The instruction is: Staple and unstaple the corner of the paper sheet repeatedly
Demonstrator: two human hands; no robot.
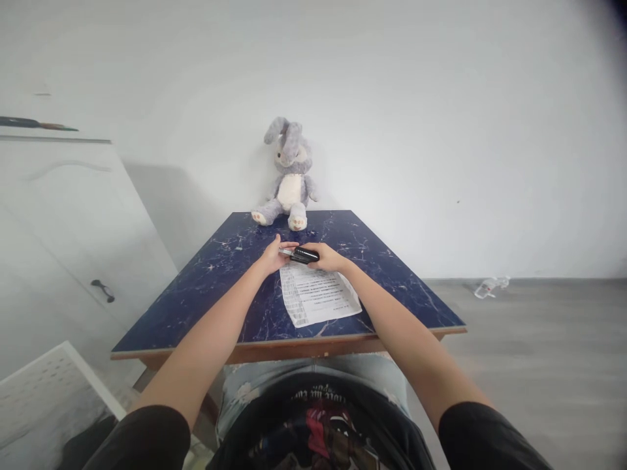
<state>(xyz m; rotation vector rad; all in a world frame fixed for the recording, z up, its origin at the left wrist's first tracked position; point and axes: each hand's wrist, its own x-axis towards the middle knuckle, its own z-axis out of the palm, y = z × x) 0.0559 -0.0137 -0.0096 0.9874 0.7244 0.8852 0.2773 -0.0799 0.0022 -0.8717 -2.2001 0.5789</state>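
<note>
Just beyond the printed sheet [318,295], your right hand [327,258] gripped the black stapler [304,255] while your left hand [274,254] pinched its metal end; fingers there risked a pinch.

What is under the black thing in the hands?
Under the black stapler lies the top edge of a printed paper sheet on the blue marbled table. The right hand and left hand cover the exact contact.

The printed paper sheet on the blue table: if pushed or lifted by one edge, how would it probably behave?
The paper sheet lies flat and thin on the table, so it probably slides easily. Lifted by one edge, it would likely droop. It looks light; both hands are at its far edge.
</note>
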